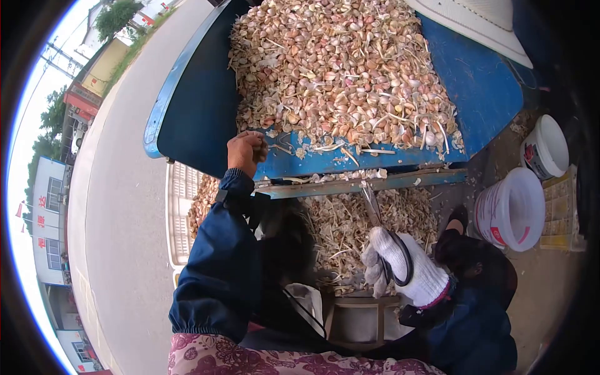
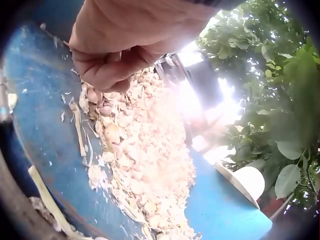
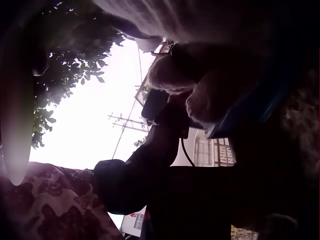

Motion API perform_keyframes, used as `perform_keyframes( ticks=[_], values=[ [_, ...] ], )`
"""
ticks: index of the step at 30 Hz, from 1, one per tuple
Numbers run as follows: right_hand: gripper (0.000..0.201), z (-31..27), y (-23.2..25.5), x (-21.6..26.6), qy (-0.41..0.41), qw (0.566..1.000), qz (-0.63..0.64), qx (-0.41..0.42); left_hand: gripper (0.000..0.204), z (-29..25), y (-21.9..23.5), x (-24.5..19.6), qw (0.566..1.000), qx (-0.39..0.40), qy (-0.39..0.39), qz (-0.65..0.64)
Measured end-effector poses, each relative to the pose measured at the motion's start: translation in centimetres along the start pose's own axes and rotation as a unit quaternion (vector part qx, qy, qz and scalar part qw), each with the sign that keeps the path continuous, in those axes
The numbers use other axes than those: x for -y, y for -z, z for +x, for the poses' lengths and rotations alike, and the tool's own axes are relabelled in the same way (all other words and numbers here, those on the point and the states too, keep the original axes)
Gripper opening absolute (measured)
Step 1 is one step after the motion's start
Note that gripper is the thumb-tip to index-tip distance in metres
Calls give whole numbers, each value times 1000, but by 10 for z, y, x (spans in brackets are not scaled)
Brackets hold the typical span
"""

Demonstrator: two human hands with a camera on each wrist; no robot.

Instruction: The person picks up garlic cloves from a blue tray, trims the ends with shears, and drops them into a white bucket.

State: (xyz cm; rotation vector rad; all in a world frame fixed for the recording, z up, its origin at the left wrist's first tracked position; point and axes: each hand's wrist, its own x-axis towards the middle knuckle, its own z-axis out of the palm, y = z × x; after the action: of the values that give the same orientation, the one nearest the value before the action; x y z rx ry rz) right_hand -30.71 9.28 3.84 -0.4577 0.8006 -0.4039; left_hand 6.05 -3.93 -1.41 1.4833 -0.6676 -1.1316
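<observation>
My bare left hand [image 1: 245,152] is at the front left of a blue metal tray [image 1: 487,94]. Its fingers are curled, and the left wrist view has them right over the edge of a heap of garlic cloves [image 1: 337,69]; nothing shows between them. In a white knitted glove, my right hand [image 1: 409,265] grips a pair of scissors [image 1: 373,206] by their black handles, below the tray's front edge. The blades point up toward that edge. Dry stem pieces [image 1: 350,156] and skins lie along the tray's front strip. The right wrist view is dark and shows mostly glove.
Beneath the tray is a pile of stems and husks [image 1: 344,234]. A white plastic crate [image 1: 180,212] with cloves stands at the left. White buckets [image 1: 484,215] and a yellow crate [image 1: 559,206] are on the right. A white hat [image 1: 481,19] rests at the tray's far right.
</observation>
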Motion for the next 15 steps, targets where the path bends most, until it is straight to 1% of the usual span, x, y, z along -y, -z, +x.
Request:
perform_keyframes(
  ticks=[1,2,3,4,5,6,7,8,10,11,12,14,15],
  values=[
    [39,-5,-7,6,-18,1000,-10,-24,11,23,10,2,996,-60,-32,50],
    [38,-8,-8,9,-13,994,-95,-51,11,48,19,6,996,-60,-36,50],
    [39,-10,-8,11,-4,996,-76,-43,13,72,27,11,964,-136,-124,190],
    [39,-11,-7,14,5,998,-58,-34,15,83,28,9,900,-208,-207,324],
    [39,-13,-8,19,5,998,-59,-33,15,92,29,9,899,-209,-208,323],
    [39,-15,-9,24,8,994,-89,-56,20,101,29,9,781,-214,-328,487],
    [40,-16,-9,26,10,990,-117,-80,26,105,26,8,620,-205,-429,624],
    [40,-13,-7,25,9,990,-115,-81,26,104,15,5,621,-202,-429,624],
    [39,-9,-4,23,19,996,-47,-67,29,101,-12,4,605,-82,-371,699],
    [39,-8,-5,24,19,996,-47,-68,27,107,-21,14,582,-86,-389,709],
    [38,-8,-6,26,4,996,-60,-65,27,110,-28,23,583,-85,-389,708],
    [37,-11,-7,25,-14,996,-68,-63,29,94,-48,28,627,-72,-290,719],
    [37,-11,-7,23,-15,996,-73,-58,34,84,-51,34,633,-71,-313,704]
  ],
)
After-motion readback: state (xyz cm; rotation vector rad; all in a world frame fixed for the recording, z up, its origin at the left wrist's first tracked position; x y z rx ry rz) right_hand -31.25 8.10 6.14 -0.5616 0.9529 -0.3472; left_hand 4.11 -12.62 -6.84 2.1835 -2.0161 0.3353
